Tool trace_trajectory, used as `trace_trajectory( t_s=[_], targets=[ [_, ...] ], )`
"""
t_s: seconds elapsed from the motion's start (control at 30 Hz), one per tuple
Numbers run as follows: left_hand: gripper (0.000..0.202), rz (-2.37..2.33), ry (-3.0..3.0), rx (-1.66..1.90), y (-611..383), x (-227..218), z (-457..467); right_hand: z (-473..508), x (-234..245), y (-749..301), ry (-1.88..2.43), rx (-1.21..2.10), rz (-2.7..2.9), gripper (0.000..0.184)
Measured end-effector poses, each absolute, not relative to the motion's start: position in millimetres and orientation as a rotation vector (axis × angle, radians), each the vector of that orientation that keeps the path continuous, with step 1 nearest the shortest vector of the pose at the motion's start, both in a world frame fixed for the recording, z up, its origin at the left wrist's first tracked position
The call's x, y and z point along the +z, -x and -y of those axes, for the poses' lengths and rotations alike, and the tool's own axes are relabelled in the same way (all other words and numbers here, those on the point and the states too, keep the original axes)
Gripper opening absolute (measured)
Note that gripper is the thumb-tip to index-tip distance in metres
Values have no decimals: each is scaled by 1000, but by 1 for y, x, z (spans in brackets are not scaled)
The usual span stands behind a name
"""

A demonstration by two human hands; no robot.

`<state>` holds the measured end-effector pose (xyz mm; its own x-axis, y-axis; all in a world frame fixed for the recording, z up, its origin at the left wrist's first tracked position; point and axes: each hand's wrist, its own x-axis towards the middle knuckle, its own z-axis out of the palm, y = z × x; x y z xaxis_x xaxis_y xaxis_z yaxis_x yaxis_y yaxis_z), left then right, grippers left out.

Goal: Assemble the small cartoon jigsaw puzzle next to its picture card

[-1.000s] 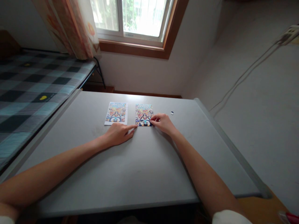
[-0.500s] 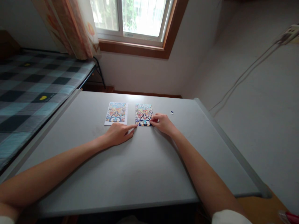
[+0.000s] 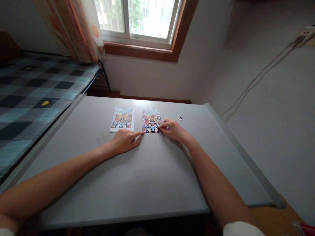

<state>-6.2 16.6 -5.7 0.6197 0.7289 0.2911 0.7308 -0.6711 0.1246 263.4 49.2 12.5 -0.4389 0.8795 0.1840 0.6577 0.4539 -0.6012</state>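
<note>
A small jigsaw puzzle (image 3: 151,116) with a crowded, colourful cartoon picture lies flat on the grey table (image 3: 147,177). My left hand (image 3: 123,141) rests at its near left corner, index finger stretched out to touch the edge and thumb apart. At the near right edge, my right hand (image 3: 173,128) has thumb and fingertips pinched together over the puzzle; they cover whatever is between them. Left of the puzzle lies a printed picture sheet (image 3: 122,118) with a similar design, its lower edge partly behind my left hand. A loose puzzle piece (image 3: 181,119), dark and white, lies beyond my right hand.
A bed with a checked mattress (image 3: 36,78) stands along the left. Behind the table are a window (image 3: 145,19) and an orange patterned curtain (image 3: 71,29). A cable (image 3: 256,78) hangs from a socket on the right wall.
My right hand has shifted very slightly to the right along the puzzle's edge, showing more of its near right corner. My left hand stays in place.
</note>
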Motion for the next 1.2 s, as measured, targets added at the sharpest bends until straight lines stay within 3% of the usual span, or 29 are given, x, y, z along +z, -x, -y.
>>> trace_trajectory(
  t_s=[0.53, 1.2],
  targets=[
    [34, 1273, 2827, -512, 5, -4, -16, -51, 16, -270, 1291, 627, 2197, 25],
    [33, 1259, 2808, -512, 6, -7, -17, -42, 22, -260, 1359, 300, 2474, 25]
  ],
)
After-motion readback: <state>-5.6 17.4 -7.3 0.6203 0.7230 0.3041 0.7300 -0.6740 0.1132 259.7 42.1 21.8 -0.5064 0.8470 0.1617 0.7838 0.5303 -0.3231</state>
